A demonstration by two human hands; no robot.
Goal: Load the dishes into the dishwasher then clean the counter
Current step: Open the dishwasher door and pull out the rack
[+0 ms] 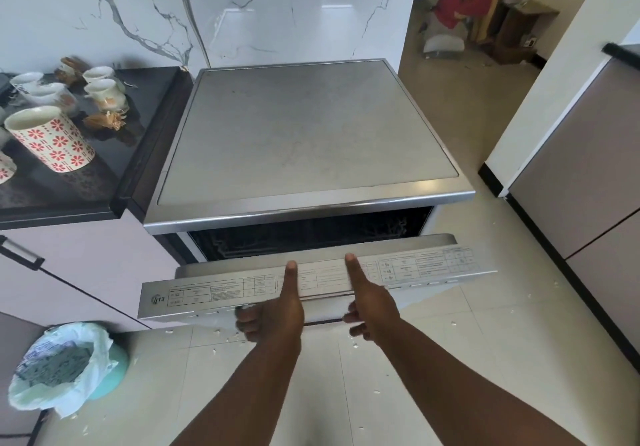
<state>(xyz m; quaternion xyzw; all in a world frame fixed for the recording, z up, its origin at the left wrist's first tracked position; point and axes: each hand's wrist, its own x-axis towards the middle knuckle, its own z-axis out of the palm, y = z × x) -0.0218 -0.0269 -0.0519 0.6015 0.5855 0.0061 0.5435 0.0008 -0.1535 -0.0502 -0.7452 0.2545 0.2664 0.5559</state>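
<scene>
Both hands, left grip (277, 310) and right grip (372, 307), hold the part-open door (207, 295) at 6 o'clock, cups (52, 137) on bench (104, 175) at 9

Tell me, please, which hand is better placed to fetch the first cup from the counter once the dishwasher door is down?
Left, probably. The cups stand on the dark counter left of the dishwasher, on the side of the left hand. The right hand would have to cross over. Both hands now grip the door.
</scene>
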